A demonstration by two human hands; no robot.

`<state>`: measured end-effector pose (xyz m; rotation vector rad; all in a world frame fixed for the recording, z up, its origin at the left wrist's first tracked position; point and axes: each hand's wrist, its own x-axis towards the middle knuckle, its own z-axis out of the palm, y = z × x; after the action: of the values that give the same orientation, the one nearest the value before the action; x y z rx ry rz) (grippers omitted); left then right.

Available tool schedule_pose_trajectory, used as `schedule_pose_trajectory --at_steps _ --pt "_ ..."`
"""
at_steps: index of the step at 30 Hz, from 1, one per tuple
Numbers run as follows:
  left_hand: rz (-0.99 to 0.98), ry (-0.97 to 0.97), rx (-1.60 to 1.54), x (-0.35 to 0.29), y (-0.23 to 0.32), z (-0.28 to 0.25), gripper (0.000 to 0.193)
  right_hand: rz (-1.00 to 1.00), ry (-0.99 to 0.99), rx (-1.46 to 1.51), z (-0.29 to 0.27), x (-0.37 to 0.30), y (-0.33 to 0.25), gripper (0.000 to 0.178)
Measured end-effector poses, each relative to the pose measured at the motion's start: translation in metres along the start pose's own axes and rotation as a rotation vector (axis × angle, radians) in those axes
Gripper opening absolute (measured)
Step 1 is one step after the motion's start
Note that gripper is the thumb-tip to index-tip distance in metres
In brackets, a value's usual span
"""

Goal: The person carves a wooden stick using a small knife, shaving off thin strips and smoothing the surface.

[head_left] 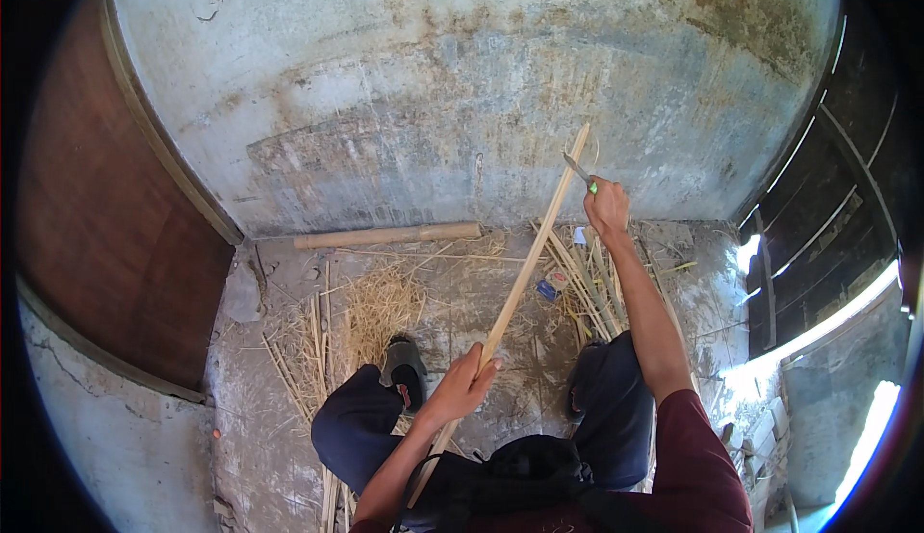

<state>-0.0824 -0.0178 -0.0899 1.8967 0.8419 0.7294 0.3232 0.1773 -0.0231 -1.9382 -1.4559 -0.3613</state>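
A long pale bamboo strip [528,268] slants from my lap up and away toward the wall. My left hand [462,388] is closed around its lower part, above my left thigh. Near the strip's far end, my right hand [606,208] grips a knife with a green handle [593,186]. The knife's blade [576,165] points up and left, right beside the strip; whether it touches the wood I cannot tell. A thin curled shaving [597,151] shows by the strip's tip.
A bamboo pole [387,235] lies along the wall's foot. Shavings [377,307] are heaped near my left shoe [404,371], beside several strips [316,345]. More strips [584,287] lie near my right leg, with a small blue packet [547,290]. A brown door [115,215] stands left.
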Motion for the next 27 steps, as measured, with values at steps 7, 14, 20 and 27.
schedule_pose_trajectory --at_steps 7,14,20,27 --pt "-0.091 -0.080 -0.035 -0.009 0.007 -0.002 0.025 0.100 -0.011 -0.031 0.006 0.008 0.021 0.030" --pt "-0.111 -0.128 -0.022 -0.022 0.000 0.004 0.024 0.245 -0.019 -0.083 0.008 0.011 0.046 0.028" --pt "-0.191 -0.183 -0.051 -0.027 0.004 0.006 0.027 0.403 -0.112 -0.055 0.008 0.009 0.083 0.034" --pt "-0.283 -0.042 -0.094 -0.004 -0.006 0.000 0.033 0.367 -0.578 -0.019 0.034 -0.001 0.159 0.046"
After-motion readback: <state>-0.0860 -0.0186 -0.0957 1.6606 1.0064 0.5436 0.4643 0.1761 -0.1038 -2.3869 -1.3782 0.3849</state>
